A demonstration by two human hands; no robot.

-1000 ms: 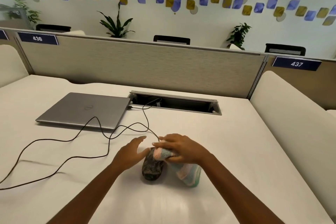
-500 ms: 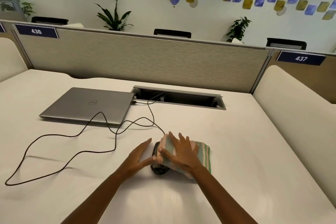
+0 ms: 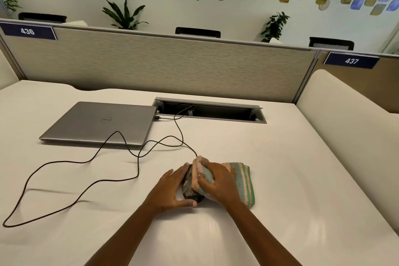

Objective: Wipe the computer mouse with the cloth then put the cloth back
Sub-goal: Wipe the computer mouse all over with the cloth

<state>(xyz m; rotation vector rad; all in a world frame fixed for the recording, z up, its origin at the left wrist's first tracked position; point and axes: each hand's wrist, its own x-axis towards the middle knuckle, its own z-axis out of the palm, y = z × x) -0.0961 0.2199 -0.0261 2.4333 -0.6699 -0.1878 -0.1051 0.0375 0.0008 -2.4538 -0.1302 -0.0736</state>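
Note:
A dark patterned computer mouse (image 3: 190, 186) lies on the white desk (image 3: 280, 179), its cable running off toward the back. My left hand (image 3: 170, 190) cups its left side, with the thumb at its near end and the fingers along its flank. My right hand (image 3: 218, 183) presses a folded striped cloth (image 3: 244, 179) of pink, blue and green down over the mouse's top and right side. Most of the mouse is hidden under the cloth and my hands.
A shut silver laptop (image 3: 101, 123) lies at the back left. The black cable (image 3: 86, 179) loops across the left of the desk. A cable hatch (image 3: 211, 110) stands open near the divider. A padded cream wall (image 3: 345, 127) borders the right.
My right hand went from flat on the cloth to curled around it, pressing on the mouse. My left thumb has wrapped around the mouse's near end. The camera has tilted slightly.

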